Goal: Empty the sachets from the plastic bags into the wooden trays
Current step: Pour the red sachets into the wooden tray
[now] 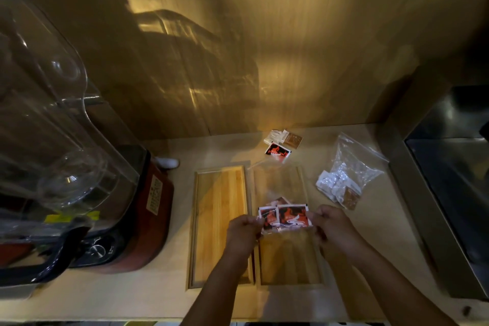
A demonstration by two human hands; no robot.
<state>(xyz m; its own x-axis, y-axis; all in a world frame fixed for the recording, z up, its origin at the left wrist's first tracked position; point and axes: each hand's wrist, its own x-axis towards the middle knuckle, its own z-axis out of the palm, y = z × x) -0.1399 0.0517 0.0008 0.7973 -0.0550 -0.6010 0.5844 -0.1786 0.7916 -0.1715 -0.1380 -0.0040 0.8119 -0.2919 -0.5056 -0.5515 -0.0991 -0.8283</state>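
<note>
Wooden counter [164, 296], two trays [219, 219], both hands [244, 230] gripping sachets [284, 217]

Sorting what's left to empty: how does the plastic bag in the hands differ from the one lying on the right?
The held bag is gripped by both hands over the right tray and shows red-black sachets. The lying bag rests untouched on the counter, holding white and brown sachets. Both are clear plastic.

I see two wooden trays [221, 219], grain visible, satin sheen. Plastic bags [354, 167] clear, crinkly, glossy. Sachets [289, 217] glossy printed. Worktop [148, 296] matt, smooth. Blender jar [45, 92] clear glossy plastic.
</note>
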